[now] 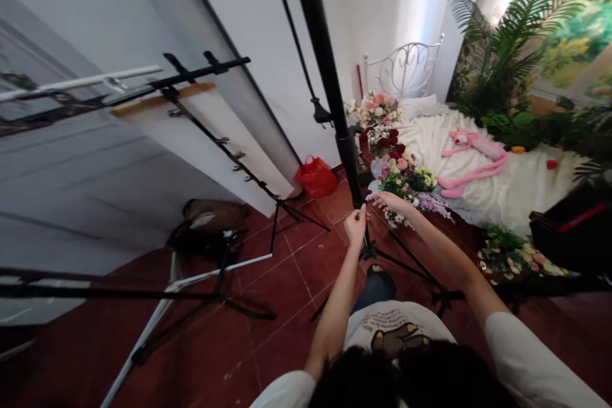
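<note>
A tall black light stand [351,169] rises in front of me, its pole leaning up and left across the head view. My left hand [354,227] is closed at the pole's lower section, just under a collar, with the thumb pointing up. My right hand [389,203] is at the same height on the right side of the pole. Its fingers are loosely bent and apart, with the tips close to the collar; whether they touch it I cannot tell. A black plug [321,113] on a cable hangs beside the upper pole.
Backdrop stands with clamps [236,156] and a white board fill the left. A red bag [317,176] sits by the wall. Stand legs [406,264] spread over the tiled floor. At right are artificial flowers [401,172], a white bed [521,182] with a pink plush toy [482,148], and palm leaves.
</note>
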A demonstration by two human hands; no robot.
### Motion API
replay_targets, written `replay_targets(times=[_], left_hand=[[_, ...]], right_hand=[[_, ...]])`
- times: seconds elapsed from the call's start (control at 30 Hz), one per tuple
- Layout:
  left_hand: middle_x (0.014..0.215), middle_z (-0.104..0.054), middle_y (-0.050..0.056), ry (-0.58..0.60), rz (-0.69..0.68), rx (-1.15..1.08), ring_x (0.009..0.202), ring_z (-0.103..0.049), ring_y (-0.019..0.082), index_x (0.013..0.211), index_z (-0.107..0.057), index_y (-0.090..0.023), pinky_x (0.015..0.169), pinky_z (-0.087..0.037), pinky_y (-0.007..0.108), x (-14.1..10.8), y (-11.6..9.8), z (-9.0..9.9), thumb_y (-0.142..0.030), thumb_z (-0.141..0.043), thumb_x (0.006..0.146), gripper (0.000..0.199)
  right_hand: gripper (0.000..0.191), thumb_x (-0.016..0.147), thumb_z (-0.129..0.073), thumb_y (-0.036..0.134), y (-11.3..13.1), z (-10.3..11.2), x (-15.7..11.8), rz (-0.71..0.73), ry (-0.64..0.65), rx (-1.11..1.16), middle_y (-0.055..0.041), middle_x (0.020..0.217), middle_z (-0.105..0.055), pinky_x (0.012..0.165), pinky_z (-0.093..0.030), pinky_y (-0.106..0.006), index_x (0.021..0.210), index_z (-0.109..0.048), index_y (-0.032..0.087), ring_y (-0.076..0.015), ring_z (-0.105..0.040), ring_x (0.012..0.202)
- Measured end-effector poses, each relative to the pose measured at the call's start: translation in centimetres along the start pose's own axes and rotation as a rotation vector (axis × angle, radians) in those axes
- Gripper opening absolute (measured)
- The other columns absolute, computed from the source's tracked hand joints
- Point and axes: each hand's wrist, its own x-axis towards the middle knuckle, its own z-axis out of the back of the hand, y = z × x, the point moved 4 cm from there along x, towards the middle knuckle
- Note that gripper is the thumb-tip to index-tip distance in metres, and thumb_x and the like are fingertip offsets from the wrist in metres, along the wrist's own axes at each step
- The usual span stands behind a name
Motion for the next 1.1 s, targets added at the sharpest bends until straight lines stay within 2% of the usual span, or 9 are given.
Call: replay_targets(times=[0.07,0.2,0.33,0.43,0.57,0.7,0.87,0.97,1.1], left_hand=[[0.065,-0.058,0.001,-0.121,-0.038,0.03,0.065,-0.053,0.013,0.061,-0.059,-0.019,0.071,-0.042,0.025,0.3,-0.7,0.9,-0.054,-0.056,0.082,0.041],[0.091,-0.06,0.005,-0.273,-0.117,-0.062,0.085,-0.057,0.015,0.088,-0.06,-0.02,0.083,-0.044,0.027,1.4,-1.6,2.0,-0.051,-0.06,0.081,0.032],[0.11,-0.06,0.009,-0.138,-0.147,-0.159,0.106,-0.056,0.02,0.108,-0.058,-0.022,0.097,-0.041,0.033,2.6,-1.9,1.6,-0.05,-0.059,0.081,0.039],[0.111,-0.062,0.009,-0.017,-0.114,-0.185,0.108,-0.057,0.02,0.11,-0.06,-0.022,0.099,-0.04,0.035,2.9,-1.8,1.1,-0.05,-0.055,0.085,0.038],[0.107,-0.064,0.008,0.001,-0.101,-0.224,0.107,-0.058,0.021,0.104,-0.064,-0.022,0.099,-0.04,0.033,2.9,-1.6,0.9,-0.05,-0.054,0.085,0.035],[0.107,-0.065,0.009,-0.048,-0.129,-0.168,0.105,-0.059,0.022,0.107,-0.062,-0.022,0.098,-0.042,0.034,3.0,-1.2,0.7,-0.049,-0.051,0.087,0.036],[0.107,-0.066,0.009,-0.098,-0.193,-0.075,0.104,-0.06,0.021,0.109,-0.06,-0.018,0.095,-0.044,0.034,3.0,-0.6,0.3,-0.047,-0.047,0.09,0.037],[0.107,-0.066,0.01,-0.118,-0.215,-0.047,0.105,-0.061,0.021,0.108,-0.059,-0.018,0.095,-0.045,0.034,3.0,-0.3,0.3,-0.046,-0.047,0.09,0.036],[0.107,-0.066,0.01,-0.114,-0.23,-0.054,0.105,-0.061,0.021,0.108,-0.06,-0.018,0.094,-0.046,0.035,3.0,-0.2,0.2,-0.046,-0.046,0.09,0.036]], right_hand=[[0.017,0.084,-0.059,0.028,2.8,-0.3,2.7,0.023,0.066,-0.185,-0.0001,0.062,-0.063,0.049,-0.038,-0.019,0.071,-0.064,0.017,-0.0087,-0.049,0.051],[0.009,0.073,-0.07,0.023,5.8,-0.7,5.6,-0.102,0.392,-0.354,-0.0006,0.067,-0.067,0.051,-0.042,-0.02,0.076,-0.071,0.015,-0.0086,-0.051,0.052],[0.032,0.056,-0.082,0.017,6.8,-0.5,6.5,-0.367,0.642,-0.45,-0.0037,0.07,-0.069,0.053,-0.047,-0.022,0.085,-0.07,0.009,-0.0106,-0.057,0.055],[0.035,0.047,-0.084,0.01,7.5,-0.9,7.4,-0.419,0.703,-0.49,-0.0009,0.065,-0.067,0.056,-0.05,-0.023,0.078,-0.068,0.009,-0.0105,-0.059,0.055],[0.031,0.045,-0.084,0.01,8.4,-1.6,9.1,-0.264,0.596,-0.576,0.0051,0.056,-0.06,0.055,-0.048,-0.022,0.067,-0.063,0.011,-0.009,-0.055,0.051],[0.027,0.046,-0.082,0.012,8.2,-2.7,8.7,0.037,0.673,-0.877,0.0056,0.052,-0.057,0.054,-0.042,-0.022,0.062,-0.061,0.012,-0.0112,-0.053,0.05],[0.015,0.068,-0.061,0.005,6.8,-2.4,4.6,0.663,0.289,-1.137,-0.0033,0.077,-0.064,0.071,-0.043,-0.026,0.08,-0.061,0.014,-0.0171,-0.058,0.076],[0.018,0.075,-0.055,0.008,5.5,-1.9,2.3,0.749,0.113,-1.114,-0.0097,0.092,-0.064,0.082,-0.044,-0.032,0.091,-0.059,0.014,-0.0208,-0.059,0.09],[0.042,0.071,-0.072,0.027,6.2,-2.9,0.5,0.798,0.202,-0.767,-0.0102,0.106,-0.063,0.092,-0.046,-0.037,0.107,-0.054,0.015,-0.0228,-0.06,0.102]])
